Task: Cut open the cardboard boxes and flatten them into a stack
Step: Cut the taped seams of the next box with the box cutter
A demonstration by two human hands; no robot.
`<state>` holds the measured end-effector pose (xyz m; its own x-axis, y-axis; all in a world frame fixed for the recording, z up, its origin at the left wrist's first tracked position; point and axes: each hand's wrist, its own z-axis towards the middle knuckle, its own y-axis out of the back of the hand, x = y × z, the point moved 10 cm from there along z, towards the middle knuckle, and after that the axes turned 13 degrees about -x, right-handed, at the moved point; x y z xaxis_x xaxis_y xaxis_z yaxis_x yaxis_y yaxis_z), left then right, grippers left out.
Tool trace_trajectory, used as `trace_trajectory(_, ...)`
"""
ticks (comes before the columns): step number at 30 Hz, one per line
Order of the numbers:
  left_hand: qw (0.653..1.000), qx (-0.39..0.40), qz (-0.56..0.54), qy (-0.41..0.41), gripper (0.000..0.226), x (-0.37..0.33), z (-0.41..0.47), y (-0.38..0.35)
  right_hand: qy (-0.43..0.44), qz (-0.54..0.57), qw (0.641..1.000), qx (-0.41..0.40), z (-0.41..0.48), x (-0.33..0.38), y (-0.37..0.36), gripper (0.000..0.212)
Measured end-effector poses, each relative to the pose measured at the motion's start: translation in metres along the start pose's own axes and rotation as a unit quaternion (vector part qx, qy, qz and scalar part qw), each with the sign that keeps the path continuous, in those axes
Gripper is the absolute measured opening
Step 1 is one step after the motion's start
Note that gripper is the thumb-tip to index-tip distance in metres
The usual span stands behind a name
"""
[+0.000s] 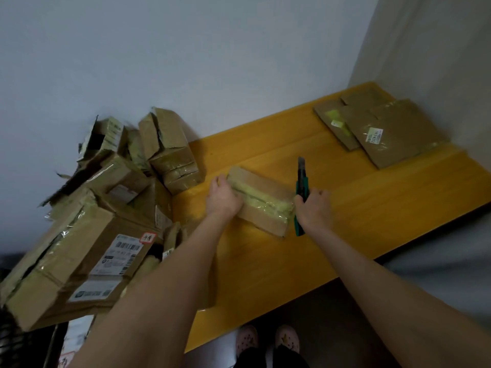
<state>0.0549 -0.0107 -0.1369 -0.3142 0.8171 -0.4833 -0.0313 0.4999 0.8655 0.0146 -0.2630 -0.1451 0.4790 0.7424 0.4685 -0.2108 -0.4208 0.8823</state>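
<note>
1. Head view: the small box lies on the yellow table at the centre of the frame. Its long axis and taped seam run from about 10 o'clock to 4 o'clock.
2. The left hand sits at the box's 9 o'clock end, fingers curled over that end and holding it down.
3. The right hand is at the box's 3 o'clock end, clamped round a green utility knife whose tip points to 12 o'clock. The knife is just beside the box, and I cannot tell whether it touches.
4. Judged from this, the right hand is nearer the seam's 4 o'clock end, so a cut would likely start there and run toward the left hand.
5. Uncut boxes are heaped at 9 o'clock, and the flattened stack lies at 2 o'clock.
6. Hard to tell: how far the blade is out. The right fingers are hidden behind the hand, and the heap is cut off at the frame edge.
</note>
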Motion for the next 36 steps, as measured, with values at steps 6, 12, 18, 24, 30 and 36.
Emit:
trace_trajectory(6,0.963,-0.048,-0.137,0.227,0.073,0.038,-0.025,-0.013,0.094,0.0,0.993,0.067,0.032,0.05,-0.019,0.03)
trace_trajectory(12,0.905,0.029,-0.314,0.284,0.057,0.038,-0.028,-0.042,-0.007,0.12,0.973,0.195,0.019,0.043,-0.06,0.024)
trace_trajectory(18,0.979,0.035,-0.133,0.151,0.072,0.029,-0.001,-0.013,-0.191,0.245,0.91,0.276,-0.03,0.016,-0.089,0.039)
trace_trajectory(24,0.997,0.05,-0.002,0.057,0.08,0.02,-0.011,-0.03,-0.248,0.352,0.872,0.232,-0.025,0.019,-0.085,0.023)
trace_trajectory(30,0.99,0.086,0.086,-0.069,0.1,-0.011,-0.005,-0.033,-0.177,0.251,0.935,0.178,-0.022,-0.011,-0.073,0.019)
trace_trajectory(36,0.97,0.072,0.21,-0.099,0.142,-0.028,-0.027,-0.055,-0.03,0.153,0.985,0.073,0.019,0.001,-0.037,0.027)
